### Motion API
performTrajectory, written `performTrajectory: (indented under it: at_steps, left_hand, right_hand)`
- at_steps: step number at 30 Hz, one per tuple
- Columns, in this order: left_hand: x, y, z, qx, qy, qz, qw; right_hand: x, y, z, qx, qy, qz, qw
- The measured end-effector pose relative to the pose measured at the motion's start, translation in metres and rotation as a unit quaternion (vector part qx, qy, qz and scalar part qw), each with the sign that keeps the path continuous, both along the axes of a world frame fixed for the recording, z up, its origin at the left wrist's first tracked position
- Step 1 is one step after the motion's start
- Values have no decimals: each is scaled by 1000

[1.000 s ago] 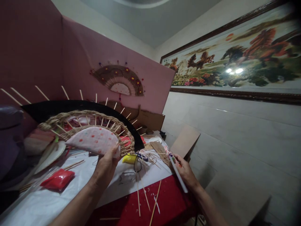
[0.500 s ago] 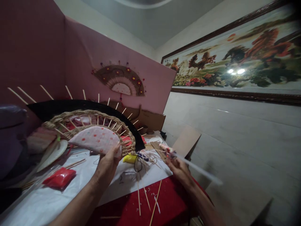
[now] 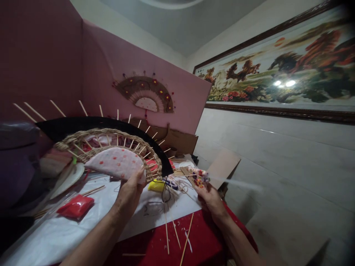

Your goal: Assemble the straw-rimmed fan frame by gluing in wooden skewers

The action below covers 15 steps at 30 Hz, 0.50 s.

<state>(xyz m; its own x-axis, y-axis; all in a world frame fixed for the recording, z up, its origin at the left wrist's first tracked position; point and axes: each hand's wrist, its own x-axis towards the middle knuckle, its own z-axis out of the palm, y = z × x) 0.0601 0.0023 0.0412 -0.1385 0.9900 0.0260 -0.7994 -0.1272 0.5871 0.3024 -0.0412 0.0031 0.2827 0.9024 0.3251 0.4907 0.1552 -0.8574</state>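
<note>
At the left, a pale, dish-like disc (image 3: 68,181) leans near the tabletop's left edge, and a glossy red packet (image 3: 76,207) lies to its right on the white sheet (image 3: 138,221) that covers much of the tabletop (image 3: 205,240).

The half-round fan (image 3: 115,162) is held up above the left part of the tabletop, its arched side upward. It has a pale pink, padded half-moon centre dotted with red and orange, then a braided straw-coloured border, open gaps crossed by thin pale sticks, a second braid, and a broad black outer band. Stick ends jut unevenly beyond the black band. The left hand (image 3: 130,190) is clamped on the lower right end of the pink centre, thumb over the front; its other fingers are mostly hidden.

Behind, a brown fan (image 3: 146,87) with small coloured flowers hangs on the pink panel (image 3: 177,88). To the right of the left hand, a yellow packet (image 3: 155,186) rests on the white sheet, and loose sticks (image 3: 177,232) lie towards the front edge, partly on red cloth.

Near the tabletop's right edge, the right hand (image 3: 212,197) is closed on a multicoloured item (image 3: 201,178), blurred, with a whitish streak to its right. Farther right, a framed horse picture (image 3: 277,74) is on the wall.
</note>
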Motion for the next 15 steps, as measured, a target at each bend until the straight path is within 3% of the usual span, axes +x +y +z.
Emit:
performTrajectory:
  at_steps: [2, 4, 8, 15]
  left_hand:
    - [0, -2, 2, -1, 0, -5, 1000]
    - [0, -3, 2, -7, -1, 3, 1000]
    - [0, -2, 1, -9, 4, 7, 1000]
    - [1, 1, 0, -17, -8, 15, 1000]
  right_hand:
    - [-2, -3, 3, -45, 189, 69, 979]
    - [-3, -5, 6, -70, 260, 110, 957]
    - [-6, -8, 8, -64, 310, 148, 937]
    - [-9, -9, 5, -56, 352, 134, 925]
